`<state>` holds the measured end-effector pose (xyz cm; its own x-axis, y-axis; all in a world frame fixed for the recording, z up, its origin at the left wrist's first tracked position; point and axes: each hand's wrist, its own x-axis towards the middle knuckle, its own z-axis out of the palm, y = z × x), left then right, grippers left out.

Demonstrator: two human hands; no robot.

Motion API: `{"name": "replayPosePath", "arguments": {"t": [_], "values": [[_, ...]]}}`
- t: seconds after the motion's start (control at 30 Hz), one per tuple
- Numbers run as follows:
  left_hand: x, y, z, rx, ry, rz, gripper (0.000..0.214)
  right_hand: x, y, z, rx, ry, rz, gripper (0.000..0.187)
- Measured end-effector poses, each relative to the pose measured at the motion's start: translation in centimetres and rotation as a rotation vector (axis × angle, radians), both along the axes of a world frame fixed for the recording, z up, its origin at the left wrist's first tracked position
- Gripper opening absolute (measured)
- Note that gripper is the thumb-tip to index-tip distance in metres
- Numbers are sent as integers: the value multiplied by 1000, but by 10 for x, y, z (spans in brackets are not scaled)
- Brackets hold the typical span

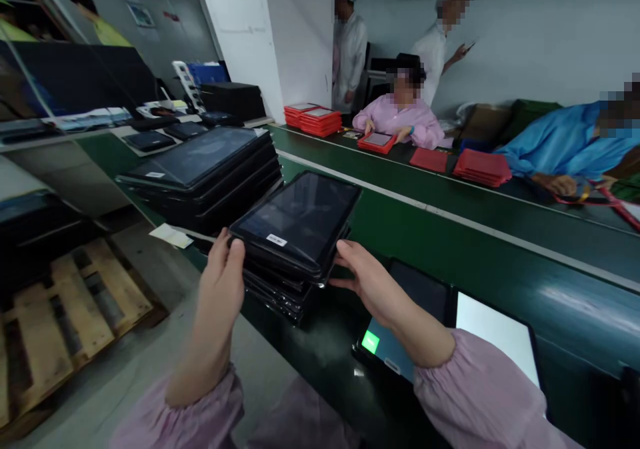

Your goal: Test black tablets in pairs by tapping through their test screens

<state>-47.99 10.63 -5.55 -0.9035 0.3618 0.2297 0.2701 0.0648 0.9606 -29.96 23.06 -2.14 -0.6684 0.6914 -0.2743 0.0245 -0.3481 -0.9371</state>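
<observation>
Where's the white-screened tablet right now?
In the head view, the white-screened tablet lies lower right on the green worktop, right of the tablet showing a green square.

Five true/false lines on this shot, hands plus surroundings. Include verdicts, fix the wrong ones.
1. The left hand and right hand hold the same tablet. True.
2. That tablet's screen faces down. False: it faces up.
3. A wooden pallet sits on the floor at the left. True.
4. Every screen is dark. False: the rightmost tablet shows bright white.
5. A red case lies in front of the person in pink across the bench. True.
</observation>
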Motion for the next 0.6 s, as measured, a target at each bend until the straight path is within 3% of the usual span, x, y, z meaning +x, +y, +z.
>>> {"name": "replayPosePath", "arguments": {"t": [0.17,0.33,0.5,0.6], "values": [[28,-3,-4,2,23,-76,55,-14,-11,10,-158,78,-222,42],[46,-17,-8,140,-46,-233,45,3,-12,2,-167,156,-336,46],[56,-33,-7,333,-168,-409,28,58,-17,-28,-134,255,-376,56],[71,-36,-5,273,-470,-572,43,112,-38,-54,-148,226,-414,49]]}}
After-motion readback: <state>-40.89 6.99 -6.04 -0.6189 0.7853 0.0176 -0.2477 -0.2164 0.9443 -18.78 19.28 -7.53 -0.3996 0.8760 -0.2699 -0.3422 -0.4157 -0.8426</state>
